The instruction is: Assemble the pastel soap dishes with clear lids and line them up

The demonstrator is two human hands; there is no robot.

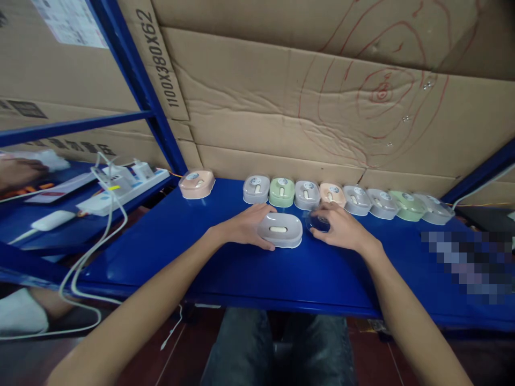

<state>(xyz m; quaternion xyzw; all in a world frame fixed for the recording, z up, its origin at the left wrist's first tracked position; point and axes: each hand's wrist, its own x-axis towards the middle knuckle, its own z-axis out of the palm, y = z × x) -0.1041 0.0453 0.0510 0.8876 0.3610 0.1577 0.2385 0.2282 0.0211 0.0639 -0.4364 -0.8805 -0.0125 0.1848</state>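
Note:
My left hand (247, 228) grips the left end of a grey, rounded plastic box (281, 237) that sits on the blue table. A white, pill-shaped piece (277, 229) shows in the middle of its top. Just to the right, my right hand (340, 225) has its thumb and fingers curled around the edge of a clear plastic cover (317, 223), apart from the box. The cover's far side is hidden behind my fingers.
Along the cardboard wall stands a row of several similar boxes, among them a green box (281, 193). A pink box (196, 185) is apart at the left. On the left are a power strip (120, 193), white cables (108, 225) and another person's hand (20, 174).

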